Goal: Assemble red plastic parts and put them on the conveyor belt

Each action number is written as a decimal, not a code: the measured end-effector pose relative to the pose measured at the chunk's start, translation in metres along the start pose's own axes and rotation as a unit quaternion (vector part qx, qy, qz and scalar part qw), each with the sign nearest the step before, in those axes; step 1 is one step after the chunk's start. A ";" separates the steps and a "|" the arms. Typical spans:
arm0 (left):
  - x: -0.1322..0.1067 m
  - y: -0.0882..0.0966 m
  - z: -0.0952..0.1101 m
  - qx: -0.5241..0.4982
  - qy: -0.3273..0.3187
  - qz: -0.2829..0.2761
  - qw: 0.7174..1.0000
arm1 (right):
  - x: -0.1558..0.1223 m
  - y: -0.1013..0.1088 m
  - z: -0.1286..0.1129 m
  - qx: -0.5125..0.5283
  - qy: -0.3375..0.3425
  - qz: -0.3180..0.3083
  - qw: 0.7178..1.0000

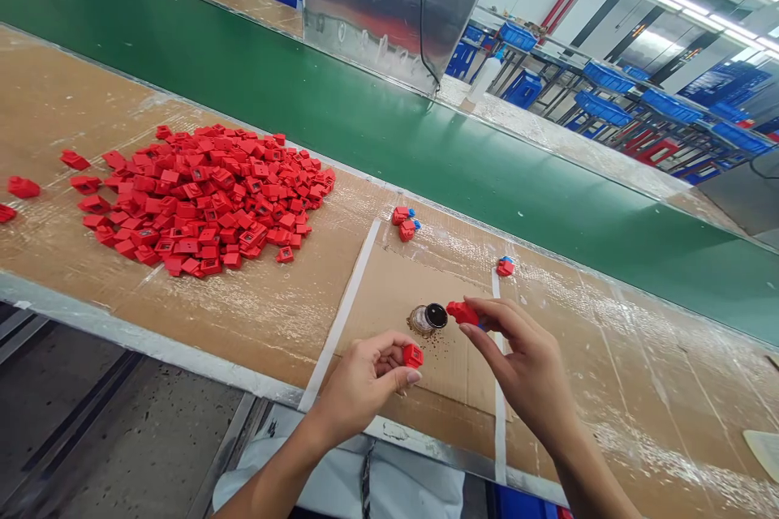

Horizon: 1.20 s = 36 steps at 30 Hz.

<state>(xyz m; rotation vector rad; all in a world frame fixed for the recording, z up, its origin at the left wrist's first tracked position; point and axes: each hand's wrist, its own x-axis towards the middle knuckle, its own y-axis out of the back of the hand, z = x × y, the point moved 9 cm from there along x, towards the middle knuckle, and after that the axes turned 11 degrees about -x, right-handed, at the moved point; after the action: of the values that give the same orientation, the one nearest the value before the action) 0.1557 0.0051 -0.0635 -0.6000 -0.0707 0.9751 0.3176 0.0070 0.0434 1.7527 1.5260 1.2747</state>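
Observation:
My left hand pinches a small square red plastic part between thumb and fingertips. My right hand holds another red plastic part by its end, just beside a small open tin with a black lid. Brown specks are scattered on the cardboard sheet around that tin. Two red parts with blue pieces lie together beyond my hands, and a similar one sits farther right. On the left lies a large heap of red plastic parts.
White tape strips edge the cardboard on the tan-covered workbench. A green conveyor belt runs behind it, under a steel panel. Blue crates sit on distant racks. The bench's metal front edge lies near my arms.

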 end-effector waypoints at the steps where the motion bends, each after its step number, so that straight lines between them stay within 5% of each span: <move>1: 0.000 0.000 -0.001 -0.009 0.001 -0.003 1.000 | -0.002 0.001 0.001 0.026 -0.013 0.002 1.000; 12: 0.000 -0.002 -0.001 -0.029 0.014 -0.024 0.999 | -0.031 -0.026 -0.024 0.152 -0.030 -0.069 0.986; 36: -0.004 -0.005 0.002 0.081 0.026 -0.054 0.995 | -0.043 -0.041 -0.041 0.072 0.027 -0.105 0.991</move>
<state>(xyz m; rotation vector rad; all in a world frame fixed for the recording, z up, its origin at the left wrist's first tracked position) 0.1571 0.0008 -0.0587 -0.4668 0.0230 0.8508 0.2642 -0.0316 0.0138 1.6029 1.8217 1.1398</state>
